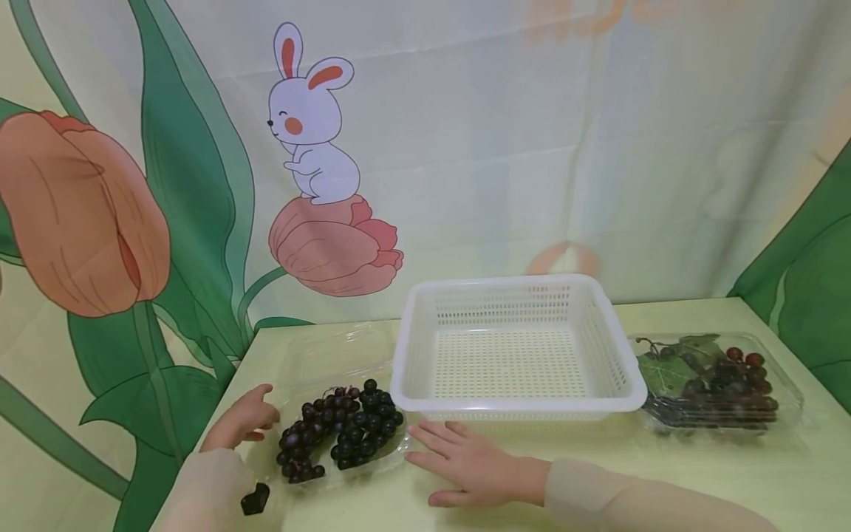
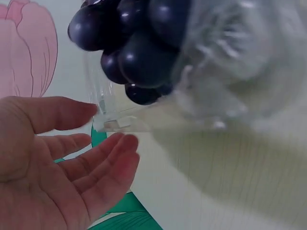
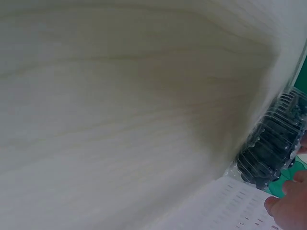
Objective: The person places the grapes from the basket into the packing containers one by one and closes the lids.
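Note:
Dark purple grapes (image 1: 362,425) lie in a clear plastic clamshell box (image 1: 379,464) at the left of the table, its clear lid (image 1: 332,351) folded back behind it. My left hand (image 1: 246,420) is at the box's left side, fingers loosely bent and nothing in them. In the left wrist view, the thumb and fingertips of this hand (image 2: 62,163) are right beside the box corner. Fingers spread and palm down, my right hand (image 1: 468,465) is at the box's right end, in front of the white basket. The right wrist view catches only part of this hand (image 3: 292,206).
A white perforated plastic basket (image 1: 518,405) stands at the table's middle back. To its right, another clear clamshell box holds darker and red grapes (image 1: 731,380) with a green leaf (image 1: 665,373). A cloth printed with a rabbit (image 1: 319,140) and tulips hangs behind.

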Available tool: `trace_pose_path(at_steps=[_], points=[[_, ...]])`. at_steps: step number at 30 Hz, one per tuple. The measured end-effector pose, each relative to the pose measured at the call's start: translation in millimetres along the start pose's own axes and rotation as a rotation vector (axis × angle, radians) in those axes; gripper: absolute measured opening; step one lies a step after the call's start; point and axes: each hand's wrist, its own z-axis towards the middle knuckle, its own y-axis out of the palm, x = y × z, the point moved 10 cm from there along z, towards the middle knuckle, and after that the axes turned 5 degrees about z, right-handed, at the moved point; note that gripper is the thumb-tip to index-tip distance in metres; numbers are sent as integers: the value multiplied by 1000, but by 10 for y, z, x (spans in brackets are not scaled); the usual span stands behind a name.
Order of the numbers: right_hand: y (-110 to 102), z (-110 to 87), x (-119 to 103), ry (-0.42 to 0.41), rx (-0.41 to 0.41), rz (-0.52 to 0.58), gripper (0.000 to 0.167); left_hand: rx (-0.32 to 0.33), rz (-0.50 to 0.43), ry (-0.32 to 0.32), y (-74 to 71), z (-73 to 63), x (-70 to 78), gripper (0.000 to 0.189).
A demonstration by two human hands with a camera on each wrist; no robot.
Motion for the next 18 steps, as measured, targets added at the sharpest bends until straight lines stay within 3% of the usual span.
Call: trace_pose_path(at_steps=[6,10,18], points=[[117,20,35,35,-25,-1,63,98,10,53,-102,100,109,61],[178,29,44,45,-36,2,64,149,-1,47,-135,158,157,59],[271,55,58,59,-69,54,65,114,-309,-21,-68,240,95,65]])
